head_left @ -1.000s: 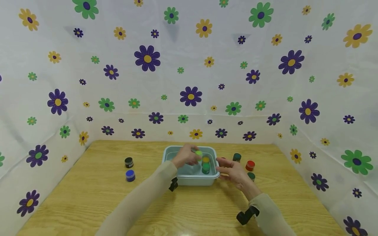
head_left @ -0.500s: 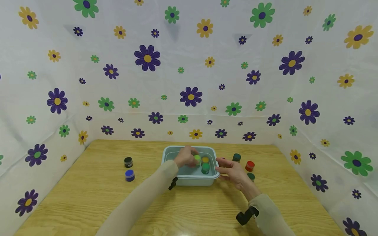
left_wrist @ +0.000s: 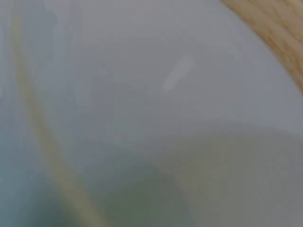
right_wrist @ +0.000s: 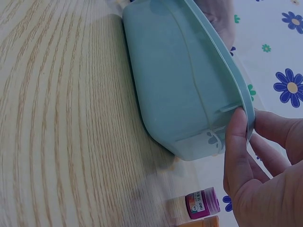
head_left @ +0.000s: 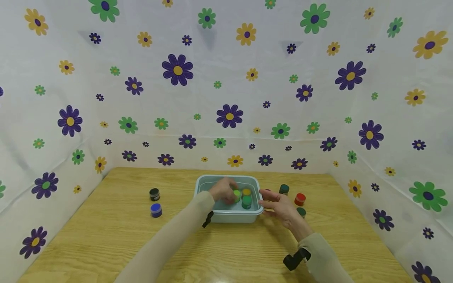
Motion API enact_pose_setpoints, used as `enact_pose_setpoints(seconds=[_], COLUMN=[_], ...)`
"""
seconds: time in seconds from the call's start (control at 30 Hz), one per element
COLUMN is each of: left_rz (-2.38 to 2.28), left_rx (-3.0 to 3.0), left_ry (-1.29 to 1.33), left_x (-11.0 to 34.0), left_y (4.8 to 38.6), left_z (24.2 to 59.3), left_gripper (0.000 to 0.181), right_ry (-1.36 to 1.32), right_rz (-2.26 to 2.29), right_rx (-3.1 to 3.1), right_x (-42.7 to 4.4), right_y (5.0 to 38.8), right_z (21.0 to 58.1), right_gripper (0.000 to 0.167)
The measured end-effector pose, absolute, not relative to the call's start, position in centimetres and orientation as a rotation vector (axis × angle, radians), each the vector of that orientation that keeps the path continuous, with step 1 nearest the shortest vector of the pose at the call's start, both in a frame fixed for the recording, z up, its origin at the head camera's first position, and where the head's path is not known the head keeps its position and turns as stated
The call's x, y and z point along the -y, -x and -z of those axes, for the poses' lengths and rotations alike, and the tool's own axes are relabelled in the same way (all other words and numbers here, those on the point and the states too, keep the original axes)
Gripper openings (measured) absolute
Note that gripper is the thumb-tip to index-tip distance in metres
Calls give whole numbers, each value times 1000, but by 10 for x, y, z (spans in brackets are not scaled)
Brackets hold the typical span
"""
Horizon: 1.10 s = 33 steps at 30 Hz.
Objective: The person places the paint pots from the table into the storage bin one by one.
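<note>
A pale blue plastic basin point(head_left: 233, 217) stands on the table. My left hand point(head_left: 223, 190) reaches down into it, fingers curled at a small light green paint jar point(head_left: 236, 195). Beside that jar, inside the basin, are a yellow-lidded jar point(head_left: 246, 192) and a green jar point(head_left: 246, 202). My right hand point(head_left: 281, 207) pinches the basin's right rim; the right wrist view shows thumb and fingers point(right_wrist: 236, 142) on both sides of the rim. The left wrist view is blurred and shows mostly the basin's wall point(left_wrist: 142, 85).
Left of the basin stand a black jar point(head_left: 154, 194) and a blue jar point(head_left: 156, 210). To the right are a red jar point(head_left: 300, 199), a dark green jar point(head_left: 284, 189) and another dark green one point(head_left: 301, 212). A magenta jar point(right_wrist: 202, 203) lies near the right hand. Flowered cloth hangs behind the table.
My left hand has lowered the light green jar into the basin, next to the yellow-lidded and green jars. The right hand has stayed at the rim.
</note>
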<state>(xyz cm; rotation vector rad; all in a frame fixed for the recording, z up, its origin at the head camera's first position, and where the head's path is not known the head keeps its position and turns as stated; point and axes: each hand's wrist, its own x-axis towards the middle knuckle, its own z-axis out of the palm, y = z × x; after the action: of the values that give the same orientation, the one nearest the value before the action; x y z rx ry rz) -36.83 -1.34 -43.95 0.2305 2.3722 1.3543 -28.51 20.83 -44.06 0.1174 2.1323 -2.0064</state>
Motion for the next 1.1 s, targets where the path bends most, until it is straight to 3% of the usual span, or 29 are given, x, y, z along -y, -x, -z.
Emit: enact_pose_setpoints(seconds=[0.73,1.1], left_rz=[-1468,-1560], left_rx=[-2291,-2436], left_ry=[-215,-292], left_x=[15,28], left_y=[374,368], left_z=[439,432], left_gripper=[46,23], right_ry=[-112,-123], right_rz=[2008,2019], right_rx=[-2126,-2124], right_x=[-210,-209], right_y=[283,284], right_z=[441,440], right_gripper=[52,51])
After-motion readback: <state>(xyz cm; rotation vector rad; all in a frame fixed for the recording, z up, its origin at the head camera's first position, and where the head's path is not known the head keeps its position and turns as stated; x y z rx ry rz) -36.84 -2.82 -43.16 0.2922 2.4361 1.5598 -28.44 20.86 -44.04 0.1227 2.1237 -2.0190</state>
